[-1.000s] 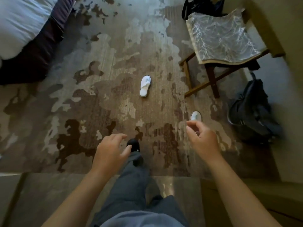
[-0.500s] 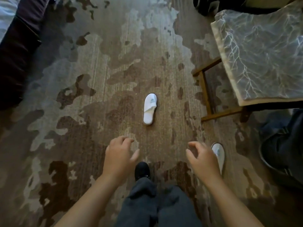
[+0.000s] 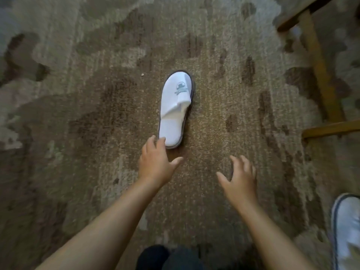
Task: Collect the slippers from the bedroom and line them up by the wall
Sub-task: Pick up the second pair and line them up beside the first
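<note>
A: From the head view, where does the slipper lie?

B: Flat on the patterned carpet, near the middle of the scene, toe pointing far, heel near. The left hand has its fingertips at the heel's left edge, seemingly just touching; its fingers are spread apart, clamped on nothing.

A: And the right hand?

B: Apart as well, fingers splayed, empty, over bare carpet to the right of the heel and nearer than it.

A: Any other slipper?

B: A second slipper shows at the near right edge, partly cut off, well apart from the first. Wooden chair legs stand far right.

A: How should the pick-up go?

B: My judgement: slide the fingers under the heel's rim and bring the thumb over the insole, pinching the sole rather than the soft upper, which is already folded on its right side and would crumple. The sole looks thin and light, so a gentle grip should do. The free right hand could then take the other slipper.
</note>
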A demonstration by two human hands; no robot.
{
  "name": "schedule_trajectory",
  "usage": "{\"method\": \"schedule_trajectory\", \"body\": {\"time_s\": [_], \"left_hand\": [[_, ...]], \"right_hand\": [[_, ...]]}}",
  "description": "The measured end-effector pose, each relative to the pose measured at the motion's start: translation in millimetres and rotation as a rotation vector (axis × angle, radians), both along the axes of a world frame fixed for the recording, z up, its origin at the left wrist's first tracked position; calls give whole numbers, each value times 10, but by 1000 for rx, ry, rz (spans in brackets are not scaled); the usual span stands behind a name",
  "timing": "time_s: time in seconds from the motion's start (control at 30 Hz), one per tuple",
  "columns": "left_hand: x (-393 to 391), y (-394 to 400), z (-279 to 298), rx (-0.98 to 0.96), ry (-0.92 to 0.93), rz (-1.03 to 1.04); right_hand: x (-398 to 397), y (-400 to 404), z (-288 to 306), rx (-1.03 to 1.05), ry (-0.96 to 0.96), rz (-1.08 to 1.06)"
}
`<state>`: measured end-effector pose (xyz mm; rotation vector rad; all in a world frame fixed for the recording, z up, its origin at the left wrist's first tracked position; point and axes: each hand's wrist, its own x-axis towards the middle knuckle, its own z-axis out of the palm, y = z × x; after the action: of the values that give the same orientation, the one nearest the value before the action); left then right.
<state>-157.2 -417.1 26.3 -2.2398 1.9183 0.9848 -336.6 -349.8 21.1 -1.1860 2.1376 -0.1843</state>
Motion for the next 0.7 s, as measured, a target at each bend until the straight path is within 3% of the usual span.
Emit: {"method": "schedule_trajectory", "body": {"time_s": [0.1,0.23,0.5,0.7], "left_hand": [[-83,-294,-676,-3,26,70],[-203,-589,-1126,-15,96,151],[-332,-632,-1237,-38,-94,139],[-505,-255,-1075,-69,143,92]], "right_hand": [[-82,34,-705,55,42,11],[-145,198,-1191,154,56,41],[-250,245,-1195,231,49,160],[-326,317,-1076,131,-59,12]]}}
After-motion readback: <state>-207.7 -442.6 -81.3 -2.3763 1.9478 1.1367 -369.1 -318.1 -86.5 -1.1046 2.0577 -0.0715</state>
